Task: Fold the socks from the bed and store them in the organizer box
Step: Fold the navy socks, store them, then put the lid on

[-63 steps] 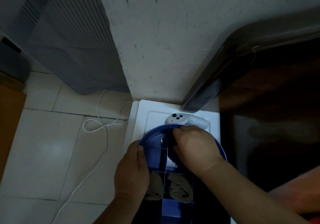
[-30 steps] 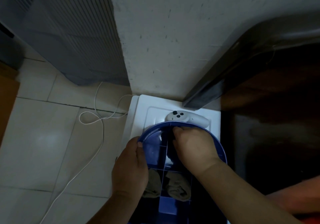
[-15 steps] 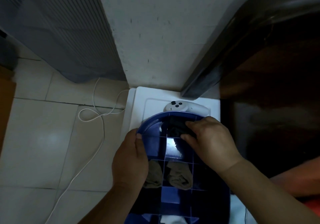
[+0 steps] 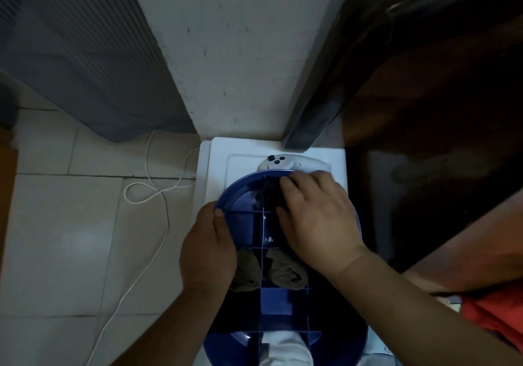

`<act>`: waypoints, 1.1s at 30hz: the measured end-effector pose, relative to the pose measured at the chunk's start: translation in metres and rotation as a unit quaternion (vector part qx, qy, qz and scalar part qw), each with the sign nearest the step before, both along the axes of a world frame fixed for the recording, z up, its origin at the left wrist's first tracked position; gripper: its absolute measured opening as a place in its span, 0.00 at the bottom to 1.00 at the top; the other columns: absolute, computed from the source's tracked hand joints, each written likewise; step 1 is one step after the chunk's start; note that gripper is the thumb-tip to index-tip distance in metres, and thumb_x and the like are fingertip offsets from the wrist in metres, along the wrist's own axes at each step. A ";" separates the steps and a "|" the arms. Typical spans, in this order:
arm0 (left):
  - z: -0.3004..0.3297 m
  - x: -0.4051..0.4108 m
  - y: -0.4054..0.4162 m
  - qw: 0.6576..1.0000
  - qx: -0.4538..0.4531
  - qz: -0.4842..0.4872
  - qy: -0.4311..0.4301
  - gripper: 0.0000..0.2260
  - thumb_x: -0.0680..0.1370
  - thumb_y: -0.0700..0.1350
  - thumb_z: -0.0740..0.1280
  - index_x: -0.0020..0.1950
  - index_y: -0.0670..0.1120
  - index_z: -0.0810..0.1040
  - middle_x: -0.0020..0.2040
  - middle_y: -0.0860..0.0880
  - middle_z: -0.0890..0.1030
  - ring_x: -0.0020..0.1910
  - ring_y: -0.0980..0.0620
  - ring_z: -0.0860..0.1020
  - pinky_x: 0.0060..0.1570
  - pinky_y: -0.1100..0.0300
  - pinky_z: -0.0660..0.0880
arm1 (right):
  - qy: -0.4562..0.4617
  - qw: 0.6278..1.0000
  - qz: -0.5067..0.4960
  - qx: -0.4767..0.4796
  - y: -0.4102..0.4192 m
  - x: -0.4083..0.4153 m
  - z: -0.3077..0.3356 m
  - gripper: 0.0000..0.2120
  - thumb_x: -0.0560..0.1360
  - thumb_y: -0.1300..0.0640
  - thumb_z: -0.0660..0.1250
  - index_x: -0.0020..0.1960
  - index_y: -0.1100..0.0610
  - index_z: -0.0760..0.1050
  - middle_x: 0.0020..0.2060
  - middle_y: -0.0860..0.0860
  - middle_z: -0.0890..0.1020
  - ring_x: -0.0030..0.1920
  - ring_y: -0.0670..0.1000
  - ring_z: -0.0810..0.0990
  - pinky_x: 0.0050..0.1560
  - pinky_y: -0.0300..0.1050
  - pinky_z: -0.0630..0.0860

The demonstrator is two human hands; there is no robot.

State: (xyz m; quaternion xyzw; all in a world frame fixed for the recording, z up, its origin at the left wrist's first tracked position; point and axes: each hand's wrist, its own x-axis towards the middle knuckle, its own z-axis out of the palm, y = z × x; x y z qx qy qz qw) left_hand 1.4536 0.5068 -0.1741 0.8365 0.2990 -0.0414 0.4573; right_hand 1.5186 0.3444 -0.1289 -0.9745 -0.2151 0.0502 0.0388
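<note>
Organizer box (image 4: 223,198): blue, round-ended, split by thin dividers into a grid of compartments; sits on a white bench (image 4: 215,162) set against a grey wall.

Left hand (image 4: 208,245): grips the box's left rim, thumb hooked over the edge, fingers (image 4: 219,218) curled around the wall from outside.

Right hand (image 4: 317,218): lies over the far right compartments, palm down, fingers (image 4: 288,183) bent and pressing onto a dark sock (image 4: 273,196). Whether they pinch the sock or only push on it cannot be told.

Dark sock: in a far compartment of the box, directly under the right fingers, mostly covered by them.

Khaki socks, two bundles: one (image 4: 285,272) in the compartment just nearer than the right hand, just beside the wrist; the other (image 4: 246,275) in the adjacent compartment, partly under the left hand.

White sock (image 4: 283,348): in the nearest compartment, well apart from both sets of fingers, at the lower edge of view.

White controller (image 4: 285,162): on the bench just beyond the right fingers, touching or just beside the box's far rim.

White cable (image 4: 158,196): looped on the tiled floor, left of the left hand.

Grey curtain (image 4: 85,54): hangs to the floor, far left.

Dark wooden furniture (image 4: 424,96): right of the right hand.
</note>
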 end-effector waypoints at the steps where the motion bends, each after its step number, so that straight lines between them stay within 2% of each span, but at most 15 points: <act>1: 0.000 0.000 0.000 1.000 0.003 -0.001 0.001 0.12 0.83 0.51 0.51 0.53 0.55 0.74 0.40 0.58 0.77 0.39 0.55 0.76 0.36 0.60 0.68 | 0.012 1.000 0.018 0.011 0.004 -0.008 0.000 0.26 0.76 0.47 0.65 0.69 0.61 0.74 0.66 0.60 0.77 0.65 0.64 0.73 0.64 0.59 0.73; 3: 0.000 0.001 0.000 1.000 0.008 -0.003 0.000 0.12 0.83 0.51 0.51 0.53 0.56 0.73 0.39 0.59 0.76 0.38 0.58 0.75 0.36 0.61 0.68 | 0.080 0.996 0.046 0.001 0.010 -0.019 -0.006 0.35 0.79 0.39 0.54 0.78 0.60 0.58 0.78 0.59 0.60 0.78 0.60 0.55 0.77 0.60 0.56; 5: -0.001 0.001 -0.001 1.000 0.013 -0.004 0.001 0.11 0.83 0.51 0.51 0.53 0.58 0.72 0.39 0.62 0.74 0.38 0.64 0.73 0.35 0.66 0.66 | 0.136 0.989 0.051 -0.012 0.009 -0.024 -0.016 0.40 0.79 0.33 0.44 0.80 0.59 0.45 0.80 0.56 0.45 0.80 0.54 0.38 0.79 0.58 0.42; 6: -0.002 0.001 -0.001 1.000 0.017 -0.005 0.001 0.10 0.83 0.51 0.51 0.52 0.58 0.71 0.38 0.63 0.74 0.38 0.66 0.72 0.35 0.68 0.65 | 0.146 0.988 0.050 -0.011 0.008 -0.024 -0.020 0.41 0.78 0.31 0.40 0.80 0.58 0.40 0.80 0.55 0.41 0.79 0.52 0.34 0.78 0.58 0.40; 8: -0.004 0.002 0.000 1.000 0.022 -0.006 -0.001 0.09 0.83 0.51 0.51 0.52 0.59 0.70 0.38 0.63 0.73 0.37 0.67 0.71 0.35 0.69 0.64 | 0.153 0.987 0.051 -0.004 0.007 -0.023 -0.028 0.43 0.77 0.29 0.38 0.79 0.58 0.37 0.79 0.53 0.38 0.78 0.50 0.31 0.78 0.57 0.38; 13: -0.005 0.001 -0.001 1.000 0.023 -0.012 -0.008 0.09 0.83 0.51 0.51 0.53 0.59 0.70 0.39 0.64 0.73 0.38 0.66 0.72 0.36 0.67 0.65 | 0.160 0.986 0.048 -0.007 0.007 -0.024 -0.038 0.45 0.75 0.27 0.37 0.79 0.58 0.35 0.79 0.54 0.36 0.77 0.50 0.28 0.78 0.57 0.36; 16: -0.002 0.002 -0.001 1.000 0.016 -0.023 -0.001 0.11 0.83 0.51 0.51 0.57 0.54 0.73 0.43 0.57 0.76 0.41 0.55 0.75 0.42 0.58 0.70 | 0.175 0.983 0.052 -0.025 0.008 -0.022 -0.031 0.46 0.75 0.27 0.38 0.79 0.58 0.33 0.78 0.54 0.33 0.76 0.50 0.27 0.77 0.57 0.34; 18: 0.004 0.003 0.003 0.999 -0.014 -0.041 0.010 0.12 0.83 0.51 0.52 0.60 0.52 0.73 0.48 0.52 0.79 0.46 0.50 0.77 0.48 0.54 0.73 | 0.184 0.981 0.056 -0.012 0.008 -0.020 -0.017 0.45 0.75 0.28 0.43 0.80 0.57 0.37 0.79 0.54 0.36 0.77 0.52 0.30 0.77 0.58 0.36; 20: 0.013 0.001 0.007 0.996 -0.033 -0.072 0.035 0.10 0.83 0.52 0.55 0.60 0.53 0.72 0.50 0.51 0.79 0.48 0.49 0.78 0.49 0.53 0.74 | 0.174 0.983 0.049 0.030 0.001 -0.027 0.005 0.42 0.76 0.32 0.50 0.80 0.57 0.46 0.80 0.55 0.44 0.80 0.55 0.39 0.78 0.58 0.42; 22: 0.024 -0.005 0.015 0.992 -0.030 -0.101 0.073 0.07 0.82 0.50 0.59 0.57 0.51 0.73 0.50 0.49 0.79 0.49 0.46 0.78 0.49 0.53 0.74 | 0.141 0.987 0.016 0.080 -0.013 -0.049 0.030 0.35 0.77 0.39 0.57 0.78 0.57 0.58 0.79 0.58 0.56 0.78 0.60 0.56 0.77 0.57 0.56; 24: 0.040 -0.018 0.024 0.984 -0.005 -0.137 0.116 0.07 0.81 0.48 0.62 0.56 0.48 0.74 0.51 0.46 0.80 0.48 0.46 0.78 0.49 0.54 0.74 | 0.138 0.982 -0.046 0.120 -0.033 -0.085 0.055 0.27 0.77 0.45 0.60 0.72 0.57 0.69 0.74 0.59 0.66 0.67 0.61 0.73 0.66 0.52 0.73; 25: 0.049 -0.027 0.027 0.978 0.004 -0.156 0.140 0.07 0.80 0.46 0.63 0.56 0.46 0.75 0.51 0.44 0.80 0.47 0.47 0.77 0.47 0.55 0.73 | 0.163 0.974 -0.079 0.134 -0.045 -0.106 0.065 0.24 0.77 0.47 0.61 0.69 0.58 0.72 0.72 0.57 0.69 0.63 0.60 0.76 0.60 0.50 0.77; 27: 0.062 -0.047 0.030 0.966 0.016 -0.189 0.177 0.04 0.79 0.44 0.64 0.53 0.46 0.74 0.52 0.42 0.81 0.45 0.47 0.76 0.44 0.56 0.70 | 0.231 0.950 -0.147 0.150 -0.073 -0.153 0.076 0.20 0.78 0.50 0.62 0.65 0.59 0.75 0.66 0.56 0.74 0.60 0.59 0.77 0.56 0.49 0.77; 29: 0.072 -0.062 0.025 0.955 0.021 -0.200 0.216 0.04 0.79 0.44 0.64 0.53 0.45 0.73 0.53 0.39 0.81 0.46 0.44 0.78 0.45 0.54 0.73 | 0.277 0.926 -0.216 0.137 -0.109 -0.200 0.075 0.17 0.79 0.52 0.64 0.63 0.60 0.75 0.60 0.56 0.77 0.59 0.59 0.77 0.55 0.50 0.75; 33: 0.070 -0.074 0.010 0.956 0.066 -0.180 0.224 0.13 0.81 0.46 0.59 0.62 0.41 0.73 0.59 0.36 0.78 0.55 0.36 0.77 0.52 0.49 0.72 | 0.327 0.851 -0.400 0.091 -0.198 -0.269 0.050 0.16 0.78 0.52 0.65 0.61 0.60 0.76 0.59 0.58 0.79 0.59 0.60 0.78 0.55 0.50 0.73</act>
